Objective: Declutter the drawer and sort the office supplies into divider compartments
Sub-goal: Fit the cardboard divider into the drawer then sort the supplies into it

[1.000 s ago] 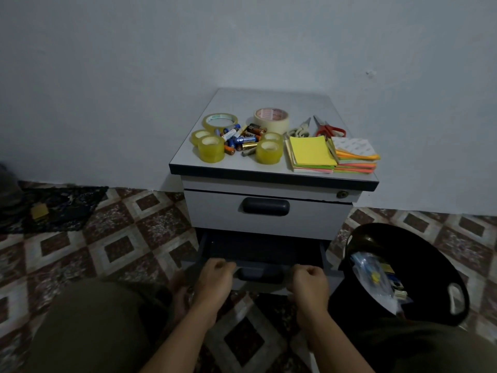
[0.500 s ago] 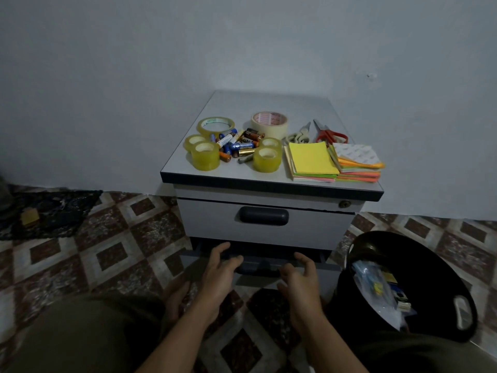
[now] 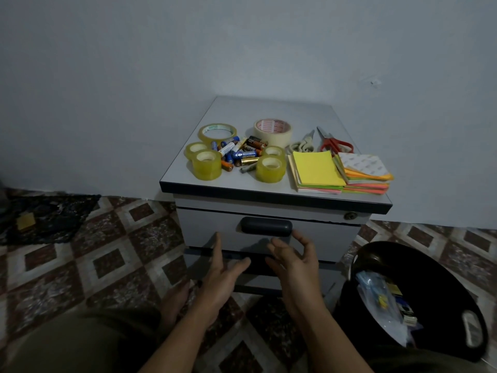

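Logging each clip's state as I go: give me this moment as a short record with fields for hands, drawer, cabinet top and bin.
top drawer: closed, dark handle untouched
left grip: bare hand, open, holding nothing, in front of the drawers
right grip: bare hand, fingers loosely curled, holding nothing, just below the handle
cabinet top: tape rolls, batteries, two scissors, sticky note pads
bin: black, on the floor at the right, holds waste
sorting: not started; no dividers visible

Your left hand [image 3: 223,275] and right hand [image 3: 293,262] hover, fingers loose, low mid-frame before the grey drawer front [image 3: 204,227] and its dark oval handle [image 3: 266,226]; yellow tape rolls [image 3: 207,165], batteries [image 3: 242,153] and coloured sticky-note pads [image 3: 317,168] lie on the grey cabinet top [image 3: 269,109].
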Tool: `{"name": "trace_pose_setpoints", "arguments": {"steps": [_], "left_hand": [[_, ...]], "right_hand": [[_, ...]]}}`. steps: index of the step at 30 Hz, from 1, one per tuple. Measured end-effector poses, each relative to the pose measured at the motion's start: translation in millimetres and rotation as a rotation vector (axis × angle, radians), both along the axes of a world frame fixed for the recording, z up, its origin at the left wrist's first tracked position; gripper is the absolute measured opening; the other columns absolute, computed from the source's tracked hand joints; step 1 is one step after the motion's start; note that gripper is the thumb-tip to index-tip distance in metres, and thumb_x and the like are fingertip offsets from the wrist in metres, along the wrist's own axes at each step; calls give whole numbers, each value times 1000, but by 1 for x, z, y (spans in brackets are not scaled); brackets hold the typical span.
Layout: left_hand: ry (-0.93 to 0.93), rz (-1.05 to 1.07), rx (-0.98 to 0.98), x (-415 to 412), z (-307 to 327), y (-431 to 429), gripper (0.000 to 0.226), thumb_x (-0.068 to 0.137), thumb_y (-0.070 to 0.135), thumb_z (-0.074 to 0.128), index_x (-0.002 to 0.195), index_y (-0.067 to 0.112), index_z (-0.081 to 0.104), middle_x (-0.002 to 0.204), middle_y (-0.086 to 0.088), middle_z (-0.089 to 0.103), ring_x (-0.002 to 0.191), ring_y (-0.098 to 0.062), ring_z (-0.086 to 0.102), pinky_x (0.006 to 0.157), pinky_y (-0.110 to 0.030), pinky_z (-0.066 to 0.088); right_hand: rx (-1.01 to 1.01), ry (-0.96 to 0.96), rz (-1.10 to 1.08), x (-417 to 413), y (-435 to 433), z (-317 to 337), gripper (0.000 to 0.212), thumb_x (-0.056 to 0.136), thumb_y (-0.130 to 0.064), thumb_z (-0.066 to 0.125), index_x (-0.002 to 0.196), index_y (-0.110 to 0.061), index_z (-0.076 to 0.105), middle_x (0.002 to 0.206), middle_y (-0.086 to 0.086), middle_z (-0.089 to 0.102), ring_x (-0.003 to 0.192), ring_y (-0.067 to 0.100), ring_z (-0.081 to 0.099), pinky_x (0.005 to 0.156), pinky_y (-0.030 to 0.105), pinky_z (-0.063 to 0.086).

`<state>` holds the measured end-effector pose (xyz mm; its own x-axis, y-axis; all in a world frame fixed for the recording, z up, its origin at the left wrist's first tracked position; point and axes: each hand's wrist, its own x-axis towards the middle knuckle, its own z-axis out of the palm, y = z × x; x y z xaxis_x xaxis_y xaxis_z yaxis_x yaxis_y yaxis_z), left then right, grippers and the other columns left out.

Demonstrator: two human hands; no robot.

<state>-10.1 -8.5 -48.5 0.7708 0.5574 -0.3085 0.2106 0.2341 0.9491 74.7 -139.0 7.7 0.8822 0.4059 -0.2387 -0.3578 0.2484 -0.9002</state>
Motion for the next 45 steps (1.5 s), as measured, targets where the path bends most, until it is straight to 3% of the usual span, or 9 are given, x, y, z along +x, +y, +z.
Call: {"name": "trace_pose_setpoints", "arguments": {"steps": [9,14,18,28,33,36,39,43,45], "left_hand": [[-18,-59,114,-1,-2,-1,99,85,50,72,136,75,-9,164,15,14,144,-13,33,119,-43,30],[-22,3,141,-10,-3,4,74,95,53,55,125,84,-5,164,12,14,147,-15,28,120,-46,28],[-21,70,60,-11,-2,11,67,99,52,45,135,73,-7,163,10,18,143,-17,34,119,-45,28],[61,51,113,-15,0,6,80,74,89,41,125,81,-20,165,12,11,148,-21,28,119,-53,26],[107,252,281,-24,6,-4,61,102,53,34,154,50,3,161,6,24,141,-22,37,110,-35,31],[72,481,357,-26,9,0,54,103,47,39,153,41,20,154,-3,36,130,-26,47,105,-43,41],[27,647,393,-26,24,7,56,101,42,43,152,30,25,153,-5,35,135,-27,41,111,-50,38],[-101,738,358,-32,52,13,56,98,46,45,150,27,33,150,-2,40,132,-21,45,107,-40,41],[-164,716,375,-40,68,11,49,104,36,45,149,22,35,145,1,44,129,-15,44,104,-32,37]], "right_hand": [[130,50,17,4,9,11,56,91,9,59,132,-26,44,116,22,65,112,28,66,96,42,54],[156,77,-11,2,11,11,57,91,13,54,133,-24,45,104,16,61,115,32,63,99,46,51],[174,103,-10,1,11,13,57,91,12,55,133,-25,46,105,14,60,116,32,62,97,44,52],[136,93,-4,-10,3,21,55,91,12,55,132,-23,45,113,21,60,116,32,63,100,44,51],[118,104,-26,-18,-1,20,55,91,10,57,132,-24,45,109,19,61,114,32,64,99,43,52],[93,102,-36,-25,-5,21,54,90,11,58,129,-25,47,106,18,61,113,33,64,100,45,51],[54,107,-37,-34,-14,25,54,89,12,56,130,-23,47,106,22,62,110,34,66,101,47,50],[11,132,-34,-51,-26,32,53,89,15,54,125,-23,48,113,26,64,106,32,68,99,46,52],[-7,144,-28,-59,-33,35,52,88,17,52,123,-22,49,110,26,66,104,31,69,96,45,53]]}}
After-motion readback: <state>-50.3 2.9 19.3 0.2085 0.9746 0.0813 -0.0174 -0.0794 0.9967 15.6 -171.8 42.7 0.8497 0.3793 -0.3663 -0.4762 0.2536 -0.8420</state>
